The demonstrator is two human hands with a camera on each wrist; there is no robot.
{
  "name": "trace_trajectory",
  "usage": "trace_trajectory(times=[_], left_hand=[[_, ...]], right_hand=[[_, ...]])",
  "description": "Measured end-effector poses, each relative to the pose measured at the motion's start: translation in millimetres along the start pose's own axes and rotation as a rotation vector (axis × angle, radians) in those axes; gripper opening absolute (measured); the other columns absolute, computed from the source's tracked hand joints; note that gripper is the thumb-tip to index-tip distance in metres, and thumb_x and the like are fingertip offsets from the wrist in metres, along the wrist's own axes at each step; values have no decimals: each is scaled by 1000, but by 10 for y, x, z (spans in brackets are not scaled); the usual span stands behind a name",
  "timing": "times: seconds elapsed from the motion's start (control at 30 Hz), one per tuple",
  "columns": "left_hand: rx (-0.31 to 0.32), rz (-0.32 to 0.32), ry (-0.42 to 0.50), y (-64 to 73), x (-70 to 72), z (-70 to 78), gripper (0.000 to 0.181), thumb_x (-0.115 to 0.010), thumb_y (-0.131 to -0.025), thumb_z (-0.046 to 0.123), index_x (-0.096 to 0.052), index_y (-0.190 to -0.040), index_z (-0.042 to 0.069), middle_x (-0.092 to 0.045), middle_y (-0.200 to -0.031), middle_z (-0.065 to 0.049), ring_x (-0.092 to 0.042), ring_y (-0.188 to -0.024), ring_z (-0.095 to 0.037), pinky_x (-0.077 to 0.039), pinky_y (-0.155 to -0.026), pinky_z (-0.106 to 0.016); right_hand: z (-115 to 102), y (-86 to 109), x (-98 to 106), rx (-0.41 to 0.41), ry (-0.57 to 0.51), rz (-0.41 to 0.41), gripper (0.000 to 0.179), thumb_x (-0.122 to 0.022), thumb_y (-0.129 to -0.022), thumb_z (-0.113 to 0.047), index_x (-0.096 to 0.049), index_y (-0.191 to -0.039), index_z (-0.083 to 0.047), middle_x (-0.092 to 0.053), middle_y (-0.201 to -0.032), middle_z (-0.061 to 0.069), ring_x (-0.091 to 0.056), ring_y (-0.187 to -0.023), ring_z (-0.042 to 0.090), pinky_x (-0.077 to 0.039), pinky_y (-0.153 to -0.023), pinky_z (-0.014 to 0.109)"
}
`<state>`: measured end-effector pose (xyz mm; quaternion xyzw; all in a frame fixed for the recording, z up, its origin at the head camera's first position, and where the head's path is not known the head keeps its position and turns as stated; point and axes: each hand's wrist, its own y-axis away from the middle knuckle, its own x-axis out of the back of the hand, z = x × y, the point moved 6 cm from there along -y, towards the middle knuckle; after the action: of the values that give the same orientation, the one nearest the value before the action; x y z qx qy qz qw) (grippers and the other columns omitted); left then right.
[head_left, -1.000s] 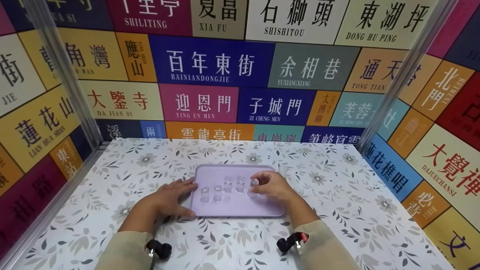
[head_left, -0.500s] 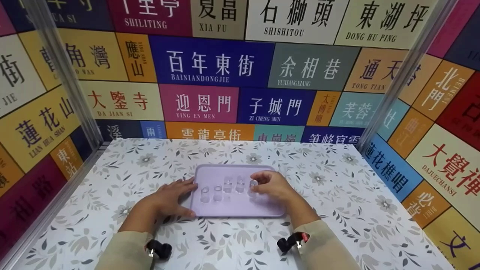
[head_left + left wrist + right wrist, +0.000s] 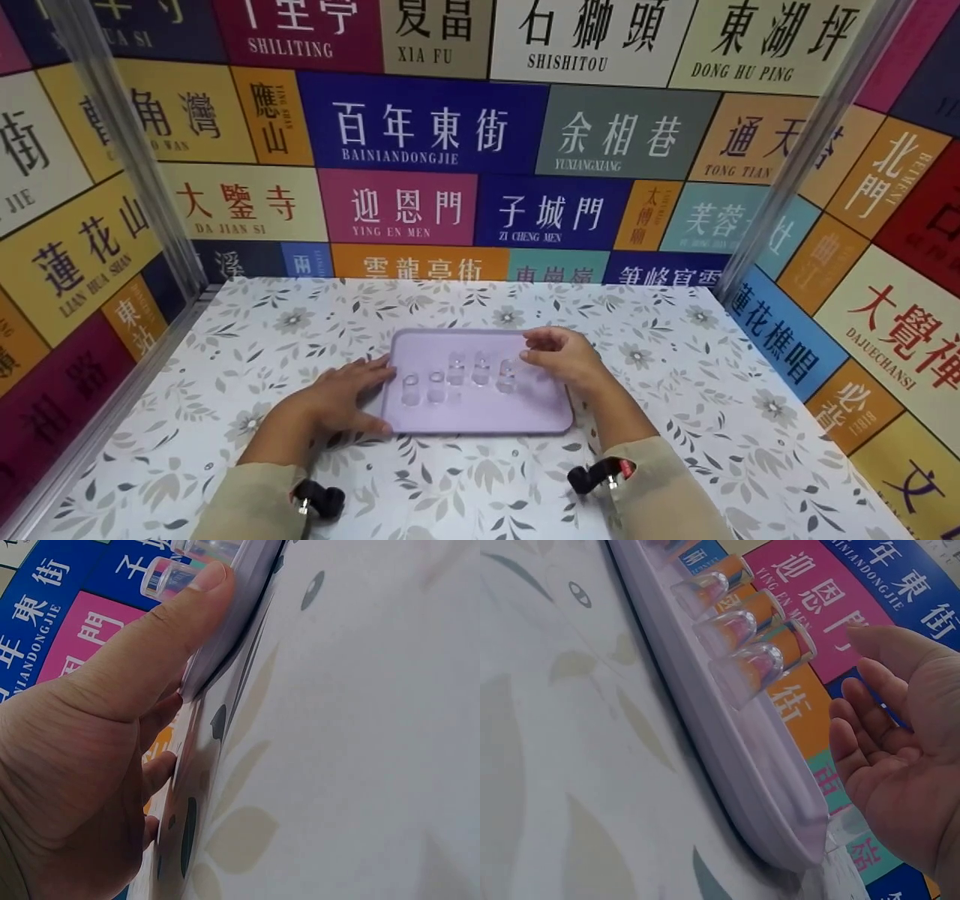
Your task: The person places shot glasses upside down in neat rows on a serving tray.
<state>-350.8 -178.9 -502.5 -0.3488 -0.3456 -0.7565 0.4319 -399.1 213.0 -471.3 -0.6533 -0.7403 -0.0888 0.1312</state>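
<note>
A pale purple tray (image 3: 480,421) lies on the table and holds several small clear cups. Two short cups, one of them the leftmost cup (image 3: 409,390), stand on its left part. The three to their right look taller, each like one cup set on another, including the rightmost stack (image 3: 506,377). My left hand (image 3: 337,397) spreads its fingers along the tray's left side; in the left wrist view its thumb (image 3: 214,577) rests at the tray rim. Over the tray's right side, my right hand (image 3: 566,356) is apart from the cups, fingers loosely bent around nothing.
The table (image 3: 465,487) has a white cover with grey leaves and flowers. Walls of coloured name panels (image 3: 427,124) stand behind and at both sides, with clear corner strips (image 3: 780,165). Small black wrist cameras sit at both sleeves.
My right hand has let go of the rightmost cup stack and drawn back up and to the right. The stack stays standing on the tray. My left hand has not moved.
</note>
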Motion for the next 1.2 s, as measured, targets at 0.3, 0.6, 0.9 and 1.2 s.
trace_trajectory(times=[0.3,0.6,0.9,1.2], left_hand=[[-13,0,-13,1,-3,5,113,-88,-70,72,-38,-166,41,-17,-181,16,-10,-170,-37,-1,-136,-68],[-41,2,-22,2,-13,11,110,-88,-74,69,-38,-166,39,-17,-181,12,-11,-169,-40,-2,-136,-69],[-28,3,-6,-14,-16,16,110,-89,-72,68,-38,-166,40,-17,-181,15,-9,-170,-38,0,-135,-69],[-13,7,9,-2,-7,11,111,-89,-70,69,-38,-165,42,-16,-181,16,-9,-170,-38,0,-135,-70]], right_hand=[[46,-4,312,-29,-73,89,53,-88,-89,-18,-69,-137,-3,-67,-137,21,-66,-114,19,-60,-92,19],[115,-21,452,-24,-144,135,51,-89,-89,-16,-70,-134,-4,-70,-124,11,-64,-110,17,-60,-92,21],[201,-56,645,-20,-118,237,52,-87,-91,-16,-68,-138,-5,-69,-126,7,-63,-111,15,-58,-91,17],[334,-90,692,-59,-65,258,56,-84,-93,-18,-65,-144,-8,-61,-147,23,-60,-122,19,-54,-91,15]])
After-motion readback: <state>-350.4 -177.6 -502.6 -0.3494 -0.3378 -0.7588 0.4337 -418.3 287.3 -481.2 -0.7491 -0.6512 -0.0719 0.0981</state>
